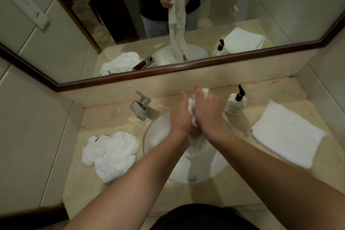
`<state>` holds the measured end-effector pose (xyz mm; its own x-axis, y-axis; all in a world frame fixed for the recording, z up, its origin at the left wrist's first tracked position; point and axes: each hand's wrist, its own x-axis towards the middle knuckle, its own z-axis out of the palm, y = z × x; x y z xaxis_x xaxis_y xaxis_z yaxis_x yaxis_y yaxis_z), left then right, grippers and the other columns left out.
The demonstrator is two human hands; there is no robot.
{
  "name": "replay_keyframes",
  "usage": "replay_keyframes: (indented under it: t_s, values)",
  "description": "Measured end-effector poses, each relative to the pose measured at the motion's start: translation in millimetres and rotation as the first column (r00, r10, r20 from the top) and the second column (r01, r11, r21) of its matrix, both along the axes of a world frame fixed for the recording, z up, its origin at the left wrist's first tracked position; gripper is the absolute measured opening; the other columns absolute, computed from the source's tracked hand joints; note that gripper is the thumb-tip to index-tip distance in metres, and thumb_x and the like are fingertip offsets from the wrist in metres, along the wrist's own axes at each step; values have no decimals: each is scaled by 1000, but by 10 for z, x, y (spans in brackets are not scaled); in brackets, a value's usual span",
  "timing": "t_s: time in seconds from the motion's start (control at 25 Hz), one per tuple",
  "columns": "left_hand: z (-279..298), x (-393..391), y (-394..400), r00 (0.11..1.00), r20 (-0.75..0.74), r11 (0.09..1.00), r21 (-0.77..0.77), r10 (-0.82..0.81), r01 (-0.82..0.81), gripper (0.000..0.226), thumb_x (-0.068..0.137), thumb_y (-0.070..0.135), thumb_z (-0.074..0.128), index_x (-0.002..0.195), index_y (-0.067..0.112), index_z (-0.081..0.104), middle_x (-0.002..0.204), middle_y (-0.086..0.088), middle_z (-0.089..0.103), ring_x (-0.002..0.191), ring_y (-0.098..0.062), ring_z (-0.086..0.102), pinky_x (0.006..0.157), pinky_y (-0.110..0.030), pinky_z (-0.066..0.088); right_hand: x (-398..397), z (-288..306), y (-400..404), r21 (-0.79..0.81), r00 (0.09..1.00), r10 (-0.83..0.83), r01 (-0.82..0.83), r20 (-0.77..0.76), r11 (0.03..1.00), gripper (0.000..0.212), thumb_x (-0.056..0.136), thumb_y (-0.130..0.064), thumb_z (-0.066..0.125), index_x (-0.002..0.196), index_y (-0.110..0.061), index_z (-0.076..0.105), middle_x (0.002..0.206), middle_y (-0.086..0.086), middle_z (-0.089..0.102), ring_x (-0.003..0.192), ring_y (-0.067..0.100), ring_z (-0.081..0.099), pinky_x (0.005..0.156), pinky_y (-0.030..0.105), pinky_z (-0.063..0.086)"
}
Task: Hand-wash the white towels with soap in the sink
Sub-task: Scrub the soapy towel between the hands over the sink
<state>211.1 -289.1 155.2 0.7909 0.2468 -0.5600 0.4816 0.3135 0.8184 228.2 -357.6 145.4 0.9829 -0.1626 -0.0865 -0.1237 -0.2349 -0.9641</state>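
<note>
head | both hands' fingers (183, 99) grasping wet towel (191, 107) above sink (149, 136) | crumpled towel (112, 153) touching rim

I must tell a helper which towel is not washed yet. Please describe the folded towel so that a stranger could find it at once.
Start at the round white sink in the beige counter and go to its right, past the soap bottle. The folded towel lies flat there, a neat rectangle. The crumpled towel left of the sink is a loose heap.

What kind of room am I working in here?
Most likely a bathroom, perhaps a hotel's: a round sink set in a marble counter, a chrome faucet, a wall mirror and a pump soap bottle.
</note>
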Motion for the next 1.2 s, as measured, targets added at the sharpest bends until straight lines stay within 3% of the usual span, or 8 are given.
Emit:
replay_keyframes:
  t_s: [0.2,0.36,0.48,0.64,0.76,0.92,1.08,1.2]
  values:
    - [110,8,88,998,20,998,-18,55,-55,52,103,49,43,77,11,67,62,-1,70,64,-14,69,60,-24,54,-308,100,109,47,993,103,-106,51,993,45,101,-36,51,62,-17,61,54,-2,60,50,9,58,50,28,47]
    - [46,-108,-17,999,36,998,59,-30,28,58,97,58,46,89,9,75,86,-6,77,90,-24,73,88,-41,57,-144,121,-9,109,991,-103,112,-82,988,46,99,-41,53,61,-15,58,58,2,62,54,12,59,56,34,46]
    - [85,-93,51,993,15,993,-38,114,-114,54,103,47,45,71,8,66,60,-3,69,62,-15,69,61,-24,56,-388,100,95,60,995,93,-94,23,994,46,100,-40,50,65,-14,64,61,5,66,59,18,65,57,36,51]
    - [45,-204,35,994,89,996,53,65,-70,54,102,46,46,90,1,73,91,-21,74,86,-24,69,82,-39,54,-245,162,29,50,999,-43,44,-13,998,51,101,-42,50,57,-16,56,55,0,59,49,9,54,53,30,42]
    - [91,-241,122,988,35,989,-19,148,-147,52,102,48,47,70,14,70,72,-7,71,72,-18,67,69,-30,54,-507,124,164,-5,991,131,-131,39,991,49,101,-39,50,58,-16,57,52,-4,56,50,9,54,53,26,40]
    - [165,-291,21,998,37,996,86,-40,37,52,101,53,44,91,13,76,91,-10,77,91,-23,73,86,-36,56,-273,213,37,106,992,-115,120,-55,987,48,100,-42,51,59,-17,57,57,-1,60,50,6,55,54,27,43]
    - [275,-176,107,998,32,999,14,52,-52,52,101,52,46,85,8,68,70,-3,72,63,-12,70,61,-24,58,-492,215,139,90,996,91,-92,18,992,43,102,-39,49,67,-20,64,58,-2,64,54,4,62,50,18,45]
    - [239,-234,17,997,43,992,117,-62,56,52,102,54,42,83,16,73,82,-3,75,82,-15,72,75,-30,56,-291,264,22,122,995,-86,92,-51,988,48,100,-45,50,63,-16,61,59,1,64,51,3,59,53,25,44]
